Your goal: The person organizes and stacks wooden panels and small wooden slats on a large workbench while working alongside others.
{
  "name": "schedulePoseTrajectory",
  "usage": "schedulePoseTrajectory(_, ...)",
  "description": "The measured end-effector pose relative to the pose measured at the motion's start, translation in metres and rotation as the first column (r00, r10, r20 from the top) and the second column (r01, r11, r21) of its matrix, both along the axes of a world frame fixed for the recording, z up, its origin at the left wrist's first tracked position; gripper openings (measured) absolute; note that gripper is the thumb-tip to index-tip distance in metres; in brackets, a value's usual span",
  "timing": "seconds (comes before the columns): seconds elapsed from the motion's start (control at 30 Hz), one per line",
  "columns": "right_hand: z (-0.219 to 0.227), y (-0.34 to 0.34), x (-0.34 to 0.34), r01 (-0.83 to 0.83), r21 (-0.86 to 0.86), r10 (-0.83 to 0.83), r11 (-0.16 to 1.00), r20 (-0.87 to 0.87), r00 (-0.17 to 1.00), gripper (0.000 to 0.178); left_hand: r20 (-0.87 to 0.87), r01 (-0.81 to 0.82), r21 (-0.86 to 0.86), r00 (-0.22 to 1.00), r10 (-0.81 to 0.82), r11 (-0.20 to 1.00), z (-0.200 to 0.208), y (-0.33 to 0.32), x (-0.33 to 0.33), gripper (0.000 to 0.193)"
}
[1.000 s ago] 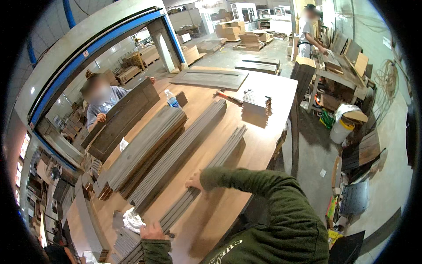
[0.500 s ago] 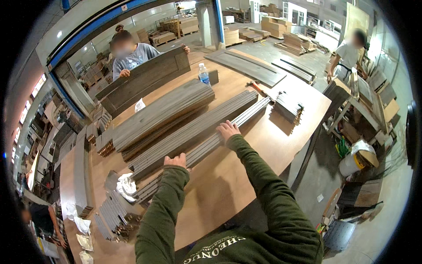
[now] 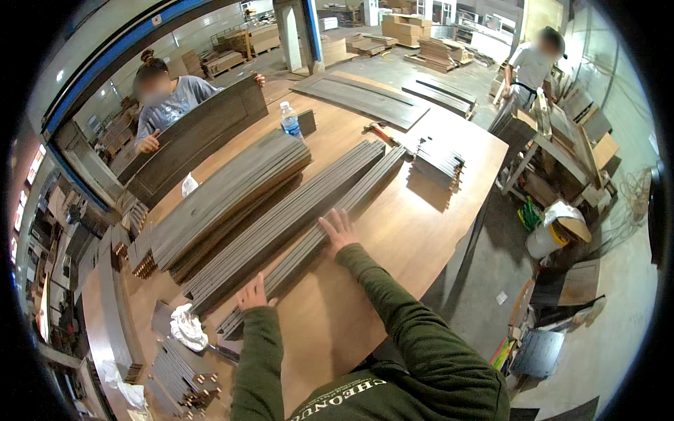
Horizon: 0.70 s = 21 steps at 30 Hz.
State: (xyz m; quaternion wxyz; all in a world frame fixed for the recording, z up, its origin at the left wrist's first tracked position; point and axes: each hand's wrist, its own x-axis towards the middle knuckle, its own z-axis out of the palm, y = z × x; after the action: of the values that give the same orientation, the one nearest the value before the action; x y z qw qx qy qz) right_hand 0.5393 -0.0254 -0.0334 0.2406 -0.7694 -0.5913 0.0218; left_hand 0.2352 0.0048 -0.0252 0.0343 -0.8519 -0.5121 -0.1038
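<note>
A narrow bundle of long grey wooden strips [image 3: 300,254] lies slantwise across the table in front of me. My left hand [image 3: 255,295] rests against its near-left part, fingers stretched out. Farther up the same bundle, my right hand [image 3: 339,231] lies with its fingers spread over the strips. Neither hand is wrapped round anything. Alongside, slightly farther away, runs a wider row of long grey strips [image 3: 288,210]. Behind that, a stack of broad grey boards [image 3: 232,193] sits on the tabletop.
On the wooden table [image 3: 337,323] are short grey pieces [image 3: 439,163], a hammer [image 3: 380,132], a water bottle [image 3: 290,121], a white cloth [image 3: 188,328] and grey rails [image 3: 179,379]. Across it, a person holds a dark panel [image 3: 196,133]. Another person stands at a right-hand bench [image 3: 572,158].
The narrow strips now lie more evenly together under my hands. My left hand's fingers have straightened. The whole view has shifted, and the person opposite still holds the panel.
</note>
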Motion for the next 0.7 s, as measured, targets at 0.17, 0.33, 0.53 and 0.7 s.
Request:
schedulePoseTrajectory(0.17, -0.003, 0.001, -0.002, -0.039, 0.038, 0.041, 0.998, -0.045, 0.998, 0.096, -0.094, -0.142, 0.076, 0.984, 0.149, 0.987, -0.018, -0.009, -0.062, 0.091)
schedulePoseTrajectory(0.33, -0.017, 0.010, 0.003, -0.065, 0.128, 0.067, 0.990, -0.007, 0.998, 0.099, -0.028, -0.093, 0.097, 0.995, 0.097, 0.991, -0.016, 0.003, -0.069, 0.092)
schedulePoseTrajectory(0.53, -0.009, 0.038, -0.006, -0.007, 0.071, 0.012, 0.997, -0.067, 0.998, 0.102, -0.008, -0.146, 0.237, 0.988, 0.152, 0.960, -0.011, 0.037, -0.058, 0.097)
schedulePoseTrajectory(0.7, -0.028, 0.047, -0.010, -0.013, 0.306, 0.040, 0.952, -0.084, 0.996, 0.097, 0.201, -0.156, 0.346, 0.975, 0.089, 0.925, -0.007, 0.022, -0.053, 0.082)
